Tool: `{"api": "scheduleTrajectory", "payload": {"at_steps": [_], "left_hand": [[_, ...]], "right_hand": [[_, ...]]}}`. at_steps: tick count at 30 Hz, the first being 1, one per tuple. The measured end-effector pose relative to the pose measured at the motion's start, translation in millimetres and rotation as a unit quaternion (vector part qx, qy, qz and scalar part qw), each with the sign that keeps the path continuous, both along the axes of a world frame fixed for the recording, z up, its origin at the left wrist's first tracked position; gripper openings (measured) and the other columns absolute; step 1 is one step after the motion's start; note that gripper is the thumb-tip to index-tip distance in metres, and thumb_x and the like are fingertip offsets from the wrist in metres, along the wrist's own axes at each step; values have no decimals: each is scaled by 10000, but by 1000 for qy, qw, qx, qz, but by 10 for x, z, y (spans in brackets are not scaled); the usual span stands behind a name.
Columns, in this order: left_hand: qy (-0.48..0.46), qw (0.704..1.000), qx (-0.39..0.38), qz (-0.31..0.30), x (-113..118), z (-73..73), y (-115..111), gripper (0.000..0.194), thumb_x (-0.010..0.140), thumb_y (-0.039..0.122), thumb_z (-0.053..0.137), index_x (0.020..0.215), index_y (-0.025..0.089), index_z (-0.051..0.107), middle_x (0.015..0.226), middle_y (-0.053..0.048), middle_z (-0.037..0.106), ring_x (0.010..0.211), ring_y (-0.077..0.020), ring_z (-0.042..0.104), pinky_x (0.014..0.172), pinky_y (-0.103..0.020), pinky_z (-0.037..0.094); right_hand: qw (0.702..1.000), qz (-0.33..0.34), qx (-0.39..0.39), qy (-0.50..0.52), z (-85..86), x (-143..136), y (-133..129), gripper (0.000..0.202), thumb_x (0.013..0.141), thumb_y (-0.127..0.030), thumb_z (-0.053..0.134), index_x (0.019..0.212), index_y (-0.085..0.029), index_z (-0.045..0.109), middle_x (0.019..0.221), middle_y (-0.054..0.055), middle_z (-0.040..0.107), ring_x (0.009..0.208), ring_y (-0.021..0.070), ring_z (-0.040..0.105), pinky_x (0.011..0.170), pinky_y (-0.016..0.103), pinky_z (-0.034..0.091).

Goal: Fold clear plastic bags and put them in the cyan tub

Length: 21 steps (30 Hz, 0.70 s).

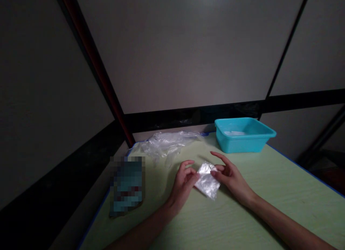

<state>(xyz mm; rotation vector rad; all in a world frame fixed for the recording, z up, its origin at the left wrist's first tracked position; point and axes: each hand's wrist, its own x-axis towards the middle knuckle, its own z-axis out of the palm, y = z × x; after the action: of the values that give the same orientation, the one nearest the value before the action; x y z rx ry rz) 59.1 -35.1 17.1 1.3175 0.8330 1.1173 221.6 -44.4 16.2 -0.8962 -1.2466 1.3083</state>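
Note:
A small folded clear plastic bag is held just above the table, its shiny film catching the light. My left hand pinches its left edge between thumb and fingers. On the opposite edge, my right hand grips the bag with the thumb on top, while its index finger stretches out away from it. The fingers beneath the bag are partly hidden. Behind my hands, a heap of crumpled clear plastic lies near the back edge of the table.
A turquoise plastic basin stands at the back right, with something whitish inside. At the left edge lies a blurred-out teal item. The pale green table has a blue rim and meets panelled walls behind and to the left.

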Motion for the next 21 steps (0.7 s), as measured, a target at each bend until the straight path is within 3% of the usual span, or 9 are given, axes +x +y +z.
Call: {"api": "scheduleTrajectory", "payload": {"at_steps": [5, 10, 14, 17, 21], "left_hand": [[-4, 999, -25, 26, 44, -9, 0, 456, 632, 180, 572, 1020, 171, 333, 617, 53, 479, 520, -102, 463, 477, -200, 352], [-21, 996, -4, 86, 34, -87, 69, 449, 639, 145, 542, 1024, 196, 318, 620, 64, 456, 562, -104, 492, 501, -189, 368], [-30, 993, 3, 112, 12, -111, 111, 434, 631, 141, 541, 1005, 208, 330, 604, 82, 411, 485, -77, 456, 451, -170, 351], [-34, 993, -15, 114, 16, -97, 105, 456, 626, 164, 549, 1019, 222, 324, 619, 85, 405, 433, -66, 438, 393, -161, 341], [-14, 993, -32, 111, 20, -72, 80, 482, 621, 181, 551, 1035, 231, 309, 629, 88, 414, 370, -48, 412, 338, -148, 315]], "right_hand": [[998, -50, -18, 46, -40, -8, 20, 734, 671, -261, 652, 1282, -229, 246, 682, -21, 584, 572, 110, 491, 537, 233, 353], [998, 3, -27, 56, -49, -31, 7, 737, 682, -245, 650, 1298, -237, 246, 756, 9, 618, 617, 123, 522, 577, 247, 383], [999, 16, -15, 34, -76, -43, 18, 580, 669, -266, 657, 1204, -229, 435, 821, 25, 622, 677, 141, 541, 603, 259, 407], [1000, -7, -20, 0, -112, -56, 36, 380, 627, -310, 679, 987, -206, 617, 810, 30, 631, 676, 161, 551, 597, 270, 420], [999, -30, -32, -15, -134, -67, 41, 288, 596, -338, 688, 846, -196, 673, 780, 29, 646, 570, 140, 531, 523, 253, 403]]}}
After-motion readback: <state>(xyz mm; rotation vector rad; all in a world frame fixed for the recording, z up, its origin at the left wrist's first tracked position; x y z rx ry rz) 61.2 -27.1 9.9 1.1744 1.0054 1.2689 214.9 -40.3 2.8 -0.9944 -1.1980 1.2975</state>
